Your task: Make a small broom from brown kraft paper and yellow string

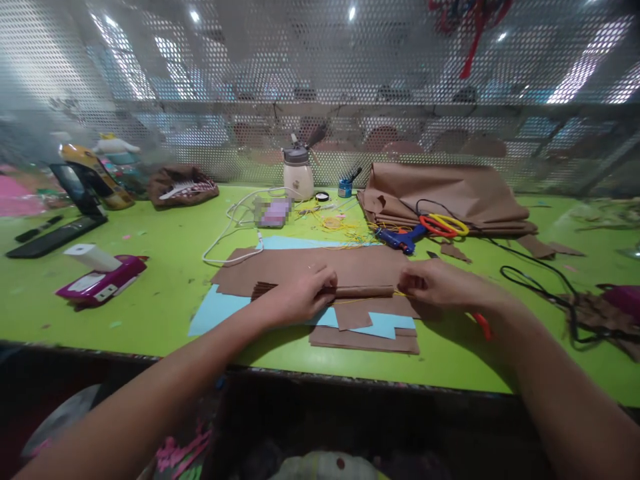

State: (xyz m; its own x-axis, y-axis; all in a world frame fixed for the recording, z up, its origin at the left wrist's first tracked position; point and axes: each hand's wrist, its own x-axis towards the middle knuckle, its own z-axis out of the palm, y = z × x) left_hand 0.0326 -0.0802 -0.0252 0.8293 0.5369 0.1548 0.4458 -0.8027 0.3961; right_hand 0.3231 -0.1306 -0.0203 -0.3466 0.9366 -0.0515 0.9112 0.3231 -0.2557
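My left hand (307, 291) is closed on a narrow pleated strip of brown paper (365, 291), holding it down on the stack. The strip's folded layers show at its left end. To the right, my right hand (431, 283) has its fingers curled in a pinch at the end of a thin yellow string (399, 293), just past the strip's right end. Underneath lie brown paper sheets (280, 263) and light blue sheets (220, 312). Smaller brown pieces (363, 339) lie in front. A red handle-like piece (483, 325) shows partly beneath my right wrist.
Behind the sheets are a blue glue gun (403, 238), red and yellow loops (445, 225), folded brown paper (440, 193), yellow string scraps (335, 223), a phone (274, 212) with a white cable and a bottle (299, 175). A purple power strip (103, 280) stands left. Black cord (535, 283) trails right.
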